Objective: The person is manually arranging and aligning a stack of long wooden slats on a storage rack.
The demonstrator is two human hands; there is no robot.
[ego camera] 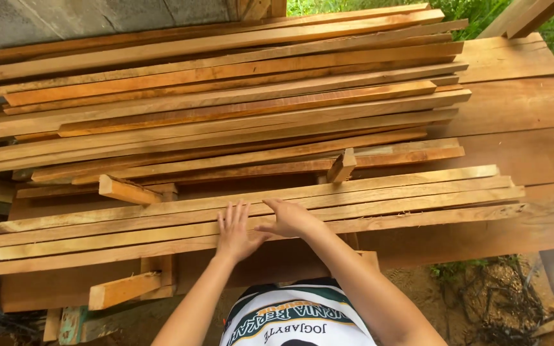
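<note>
My left hand [234, 232] lies flat, grip released, on the near planks [379, 198] at the stack's front edge. My right hand [290, 218] rests just beside it, fingers loose, grasping nothing. A short block [342, 166] stands behind them.

Bare planks [520, 109] on the right lie open to reach. The tall heap of slats [226, 96] blocks the far side; two short blocks [126, 190] [342, 166] jut up between the stacks.
</note>
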